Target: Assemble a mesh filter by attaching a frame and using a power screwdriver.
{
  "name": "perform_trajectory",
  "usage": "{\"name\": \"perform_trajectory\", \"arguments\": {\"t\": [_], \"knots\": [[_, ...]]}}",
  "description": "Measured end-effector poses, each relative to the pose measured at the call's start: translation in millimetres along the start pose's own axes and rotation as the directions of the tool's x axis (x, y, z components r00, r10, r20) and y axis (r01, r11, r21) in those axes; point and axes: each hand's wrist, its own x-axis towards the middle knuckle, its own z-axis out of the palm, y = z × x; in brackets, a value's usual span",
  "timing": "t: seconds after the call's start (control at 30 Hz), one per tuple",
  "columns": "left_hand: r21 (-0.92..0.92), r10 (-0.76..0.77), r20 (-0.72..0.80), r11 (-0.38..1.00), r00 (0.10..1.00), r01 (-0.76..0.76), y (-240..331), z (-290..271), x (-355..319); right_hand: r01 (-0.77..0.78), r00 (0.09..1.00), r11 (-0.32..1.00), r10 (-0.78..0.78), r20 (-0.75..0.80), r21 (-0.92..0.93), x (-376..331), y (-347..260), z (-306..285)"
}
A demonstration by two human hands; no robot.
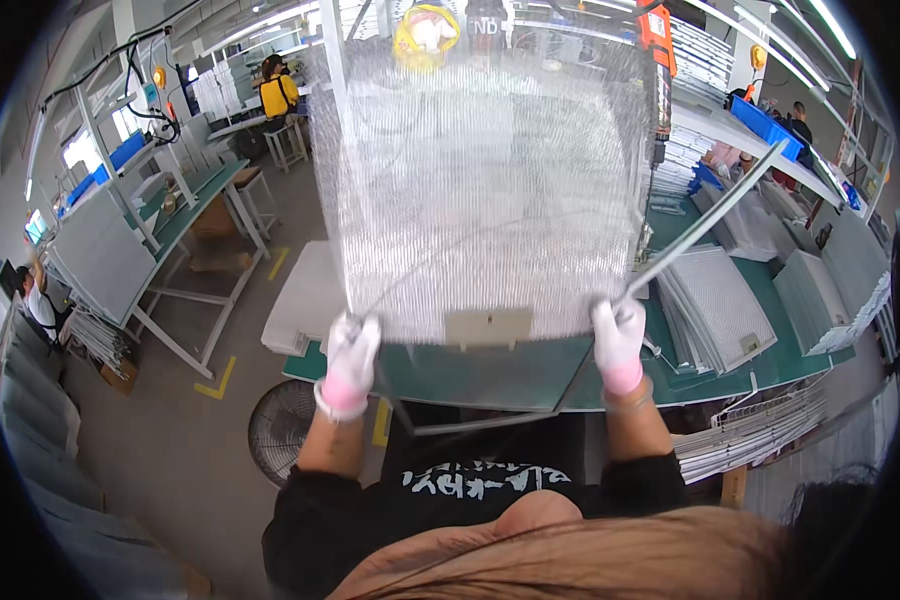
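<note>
Probably light and easily creased, the ribbed translucent sheet (490,200) fills twelve o'clock; left hand (350,352) and right hand (619,338) grip its seven and five o'clock corners, sensible holds

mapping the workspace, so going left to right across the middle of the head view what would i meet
Green-topped workbench with white metal legs → flat white panels → white-gloved left hand → translucent ribbed rectangular sheet → white-gloved right hand → fanned stack of whitish rectangular panels → upright pale grey panels
</note>
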Motion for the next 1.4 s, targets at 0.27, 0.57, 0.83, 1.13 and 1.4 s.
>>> {"name": "perform_trajectory", "arguments": {"t": [0.27,0.57,0.83,1.13,1.4], "knots": [[0.042,0.065,-0.086,0.997,0.994,-0.062,-24.3,59.1,72.3,0.099,0.925,0.930,-0.217,-0.312,-0.354,35.6,39.4,16.5],[0.058,-0.093,-0.021,0.994,0.995,0.094,-98.1,34.2,19.8,-0.033,0.999,0.999,0.032,-0.026,-0.043,-8.4,99.1,15.8],[-0.086,-0.177,0.214,0.976,0.961,0.199,-74.3,4.0,41.0,-0.055,0.994,0.971,0.030,0.110,0.233,4.5,78.8,-4.0],[-0.023,-0.069,0.054,0.997,0.996,0.070,-75.2,26.8,33.9,-0.085,0.995,0.991,0.079,0.054,0.105,4.1,82.2,2.3],[0.092,-0.225,0.139,0.973,0.965,0.213,-96.5,3.7,9.7,-0.203,0.976,0.979,0.200,0.090,0.023,-22.3,104.6,-3.2]]}}
